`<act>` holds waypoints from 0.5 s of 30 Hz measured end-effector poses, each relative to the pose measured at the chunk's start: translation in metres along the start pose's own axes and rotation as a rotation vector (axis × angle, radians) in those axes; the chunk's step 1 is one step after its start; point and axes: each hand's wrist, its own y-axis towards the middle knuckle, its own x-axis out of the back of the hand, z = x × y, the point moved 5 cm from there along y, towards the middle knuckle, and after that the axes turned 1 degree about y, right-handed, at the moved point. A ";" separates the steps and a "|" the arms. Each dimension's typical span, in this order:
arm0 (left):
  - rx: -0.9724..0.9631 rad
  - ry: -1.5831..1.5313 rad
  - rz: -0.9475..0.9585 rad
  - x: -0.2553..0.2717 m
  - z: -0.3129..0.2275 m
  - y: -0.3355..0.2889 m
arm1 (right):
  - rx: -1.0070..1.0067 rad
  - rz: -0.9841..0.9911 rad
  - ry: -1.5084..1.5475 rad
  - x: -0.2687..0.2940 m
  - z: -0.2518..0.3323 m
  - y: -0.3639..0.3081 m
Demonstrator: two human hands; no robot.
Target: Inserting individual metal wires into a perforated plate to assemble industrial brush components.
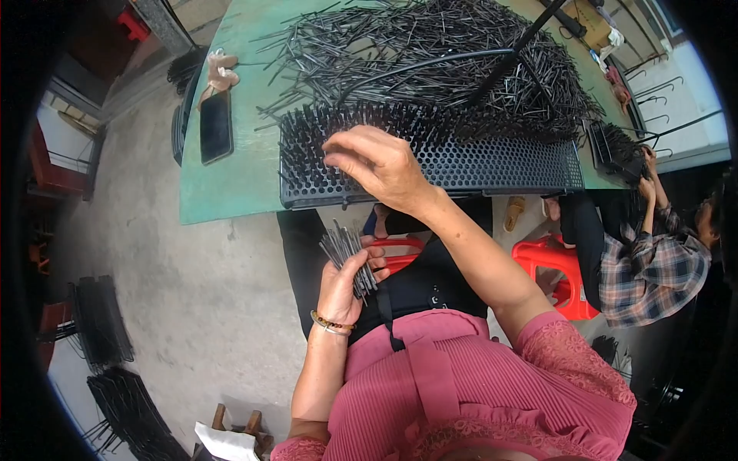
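Black rods (350, 253) bundled in gripping left hand (344, 286); right hand (380, 163) pinches at perforated tray (477, 165)

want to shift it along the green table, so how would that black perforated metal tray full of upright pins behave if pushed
The black perforated metal tray would probably slide stiffly as one piece: its long edge looks straight and rigid. It likely feels heavy for its size, since many thin dark pins stand in its holes. The pins may rattle or lean when pushed, as the right hand seems to be simply dropping them in.
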 end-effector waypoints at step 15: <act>0.001 -0.033 0.018 0.000 0.000 0.001 | 0.143 -0.083 -0.379 -0.004 0.015 -0.024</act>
